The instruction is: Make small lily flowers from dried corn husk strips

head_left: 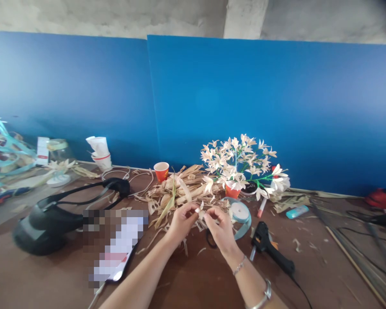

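Note:
Between the fingertips of my left hand (183,221) and my right hand (220,225) is a small pale flower (200,210) with pointed petals. Both hands are pinched closed on it, above the brown table (186,283). Just beyond lies a heap of dry corn husks (183,191). Behind my right hand, many similar white flowers (236,161) on green stems stand in a red paper cup (232,192). A roll of light blue ribbon (239,212) lies close to my right hand.
A black hot glue gun (272,249) lies at right, its cord trailing forward. A phone (120,246), partly pixelated, and a black headset (48,221) are at left. A red paper cup (161,172) stands behind the husks. A blue panel (244,98) borders the back.

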{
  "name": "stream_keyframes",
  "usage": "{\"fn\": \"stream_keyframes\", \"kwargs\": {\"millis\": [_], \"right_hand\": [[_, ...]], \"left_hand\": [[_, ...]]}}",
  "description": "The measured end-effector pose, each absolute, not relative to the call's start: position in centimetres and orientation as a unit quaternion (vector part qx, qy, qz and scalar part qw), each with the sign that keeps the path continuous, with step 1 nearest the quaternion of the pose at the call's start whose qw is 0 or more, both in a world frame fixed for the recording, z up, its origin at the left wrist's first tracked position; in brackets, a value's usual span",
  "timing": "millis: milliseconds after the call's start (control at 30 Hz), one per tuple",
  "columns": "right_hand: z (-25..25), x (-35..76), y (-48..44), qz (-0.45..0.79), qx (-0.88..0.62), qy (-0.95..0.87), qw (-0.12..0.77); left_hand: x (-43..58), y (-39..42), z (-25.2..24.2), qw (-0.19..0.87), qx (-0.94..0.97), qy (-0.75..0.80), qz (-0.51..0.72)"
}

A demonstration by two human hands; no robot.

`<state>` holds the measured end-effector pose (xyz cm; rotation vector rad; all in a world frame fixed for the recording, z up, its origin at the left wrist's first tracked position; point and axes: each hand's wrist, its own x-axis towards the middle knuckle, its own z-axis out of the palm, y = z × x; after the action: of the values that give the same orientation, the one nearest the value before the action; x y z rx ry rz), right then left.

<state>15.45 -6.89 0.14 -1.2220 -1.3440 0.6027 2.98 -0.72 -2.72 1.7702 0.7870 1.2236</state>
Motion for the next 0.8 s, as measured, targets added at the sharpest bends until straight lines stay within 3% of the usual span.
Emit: {"fn": "stream_keyframes", "kwargs": {"millis": [167, 433, 800], "right_hand": [[-0.3, 16.0, -6.6, 0.261, -0.514, -0.531, 0.621], [-0.7, 16.6, -6.0, 0.345, -0.506, -0.52, 0.596], [-1.0, 16.5, -5.8, 0.398, -0.492, -0.471, 0.614]], "left_hand": [[3.0, -0.7, -3.0, 0.512, 0.668, 0.314, 0.44], [2.8, -0.9, -2.5, 0.527, 0.678, 0.301, 0.414], [2.9, -0.8, -3.1, 0.408, 0.71, 0.344, 0.459]]}}
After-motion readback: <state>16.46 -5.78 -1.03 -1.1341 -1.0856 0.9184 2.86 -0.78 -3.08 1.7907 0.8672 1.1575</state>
